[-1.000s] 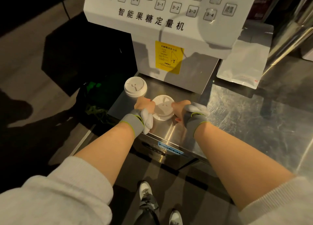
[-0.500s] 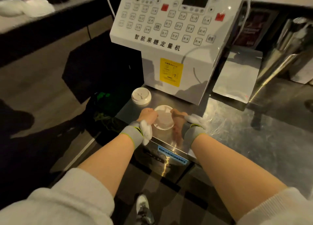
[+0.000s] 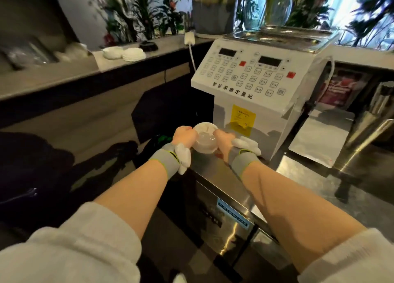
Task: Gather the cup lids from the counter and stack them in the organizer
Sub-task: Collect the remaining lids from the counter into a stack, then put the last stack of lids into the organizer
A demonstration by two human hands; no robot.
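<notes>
Fingers of both hands are closing around the lids beside the white machine; gathering is happening, and carrying them to the organizer probably comes next.

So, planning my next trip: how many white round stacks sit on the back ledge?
2: left stack and right stack, side by side; others may be hidden.

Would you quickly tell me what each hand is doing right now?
Left hand: closed on the left side of the stack of cup lids.
Right hand: closed on the right side of the same stack.
</notes>
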